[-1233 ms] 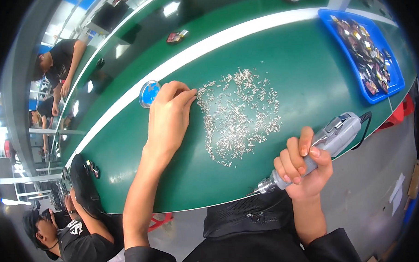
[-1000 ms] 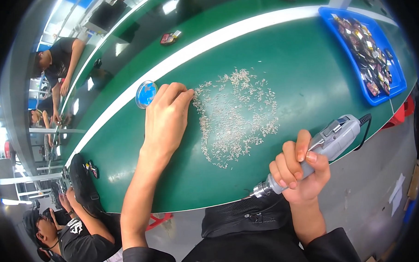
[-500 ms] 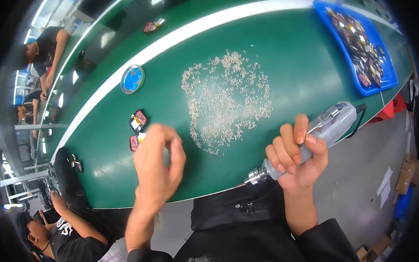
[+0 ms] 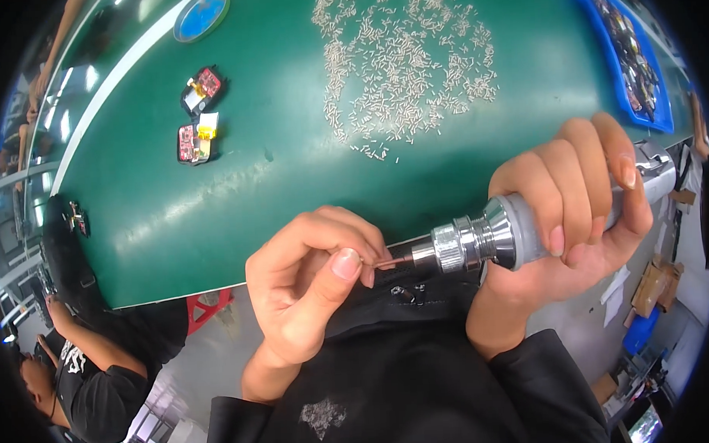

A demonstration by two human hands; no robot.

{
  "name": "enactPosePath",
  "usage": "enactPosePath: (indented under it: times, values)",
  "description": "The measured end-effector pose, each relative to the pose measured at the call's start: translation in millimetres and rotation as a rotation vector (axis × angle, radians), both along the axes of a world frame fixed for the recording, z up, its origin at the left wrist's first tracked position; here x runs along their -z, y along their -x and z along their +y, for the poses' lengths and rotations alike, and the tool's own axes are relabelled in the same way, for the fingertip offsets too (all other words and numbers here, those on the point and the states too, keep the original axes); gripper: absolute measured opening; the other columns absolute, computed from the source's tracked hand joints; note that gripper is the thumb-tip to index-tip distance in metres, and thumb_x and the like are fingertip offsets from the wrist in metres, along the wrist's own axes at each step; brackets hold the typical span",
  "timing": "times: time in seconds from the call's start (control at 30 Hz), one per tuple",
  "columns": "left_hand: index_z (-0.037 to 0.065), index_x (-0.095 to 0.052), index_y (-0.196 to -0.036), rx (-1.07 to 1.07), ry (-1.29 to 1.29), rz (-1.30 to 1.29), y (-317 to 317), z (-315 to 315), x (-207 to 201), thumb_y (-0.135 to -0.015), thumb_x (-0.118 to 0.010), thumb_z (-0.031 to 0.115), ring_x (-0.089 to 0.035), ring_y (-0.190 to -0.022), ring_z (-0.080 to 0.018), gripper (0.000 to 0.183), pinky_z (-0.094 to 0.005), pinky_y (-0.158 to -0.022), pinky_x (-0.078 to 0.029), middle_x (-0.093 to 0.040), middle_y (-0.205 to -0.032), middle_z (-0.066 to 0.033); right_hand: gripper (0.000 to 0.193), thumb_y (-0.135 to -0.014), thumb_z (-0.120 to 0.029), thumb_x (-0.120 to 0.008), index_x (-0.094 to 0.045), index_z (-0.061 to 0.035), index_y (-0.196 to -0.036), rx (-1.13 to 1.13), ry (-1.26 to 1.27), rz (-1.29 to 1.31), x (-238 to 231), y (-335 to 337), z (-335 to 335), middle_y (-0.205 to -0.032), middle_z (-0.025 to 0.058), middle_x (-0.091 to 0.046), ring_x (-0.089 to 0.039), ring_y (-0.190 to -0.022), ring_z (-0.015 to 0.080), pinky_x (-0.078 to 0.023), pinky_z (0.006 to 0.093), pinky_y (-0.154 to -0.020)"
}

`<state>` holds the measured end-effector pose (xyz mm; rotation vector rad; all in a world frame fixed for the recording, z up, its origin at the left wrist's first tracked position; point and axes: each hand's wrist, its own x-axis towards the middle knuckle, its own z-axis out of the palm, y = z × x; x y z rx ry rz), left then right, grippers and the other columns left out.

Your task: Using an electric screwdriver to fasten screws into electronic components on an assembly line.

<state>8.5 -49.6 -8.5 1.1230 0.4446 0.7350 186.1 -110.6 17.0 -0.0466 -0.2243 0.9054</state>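
Observation:
My right hand (image 4: 564, 198) is wrapped round a grey electric screwdriver (image 4: 458, 245) with a metal chuck. Its thin copper-coloured bit (image 4: 396, 261) points left, just over the near edge of the table. At the bit's tip, thumb and fingers of my left hand (image 4: 302, 278) pinch together; whatever small piece sits between them is hidden. Beyond both hands, a wide patch of small silvery screws (image 4: 411, 59) lies scattered on the green tabletop (image 4: 268, 201). Left of the screws are two small black-cased devices, an upper one (image 4: 203, 91) and a lower one (image 4: 195, 141), with red circuit boards showing.
A round dish with blue contents (image 4: 201, 17) stands at the far left. At the far right, a blue tray (image 4: 628, 106) holds many similar devices. Another person (image 4: 102, 379) sits at the left, near a small part (image 4: 77, 219) by the table's left end. Cardboard boxes (image 4: 654, 289) lie at the right.
My left hand has moved toward the screwdriver and now meets its bit tip. The screwdriver has turned more level. The view has tilted down, so the table's things appear higher.

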Motion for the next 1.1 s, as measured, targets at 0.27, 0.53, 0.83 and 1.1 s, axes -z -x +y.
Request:
enactPosePath:
  times: [0.27,0.53,0.83,1.1]
  values:
    - [-0.006,-0.059,-0.09,-0.011,0.063,-0.03,5,-4,0,-0.095,-0.055,0.006,-0.056,-0.07,-0.0158,0.013,-0.0281,-0.066,-0.048,-0.062,-0.086,-0.0186,0.013,-0.083,-0.012,-0.058,-0.048,-0.0056,-0.089,-0.032,0.032,-0.161,0,3,-1,-0.062,0.0011,-0.044,-0.044,-0.047,0.0123,-0.042,0.0284,-0.051]
    - [-0.007,-0.058,-0.084,-0.152,-0.401,0.223,-4,-15,-1,-0.087,-0.058,-0.007,-0.059,-0.068,-0.0173,0.003,-0.0261,-0.061,-0.046,-0.063,-0.076,-0.0156,0.012,-0.084,-0.012,-0.057,-0.048,-0.0057,-0.089,0.001,0.039,-0.272,-3,0,-11,-0.061,0.0011,-0.044,-0.043,-0.046,0.0122,-0.042,0.0278,-0.05]
    - [-0.011,-0.059,-0.1,-0.017,-0.545,0.266,-8,10,5,-0.093,-0.056,0.005,-0.059,-0.072,-0.0192,0.018,-0.0287,-0.064,-0.049,-0.065,-0.088,-0.0188,0.01,-0.09,-0.014,-0.052,-0.046,-0.005,-0.089,0.002,0.045,-0.232,11,-14,3,-0.061,0.0004,-0.042,-0.041,-0.047,0.0114,-0.04,0.0277,-0.051]
    - [-0.005,-0.056,-0.088,-0.357,-1.097,0.727,8,110,-32,-0.093,-0.051,0.001,-0.058,-0.075,-0.0165,0.01,-0.0268,-0.069,-0.046,-0.062,-0.079,-0.0114,0.014,-0.092,-0.021,-0.045,-0.043,-0.0086,-0.086,0.118,0.283,-0.069,33,-9,2,-0.058,0.0014,-0.038,-0.036,-0.044,0.0114,-0.036,0.0293,-0.047]
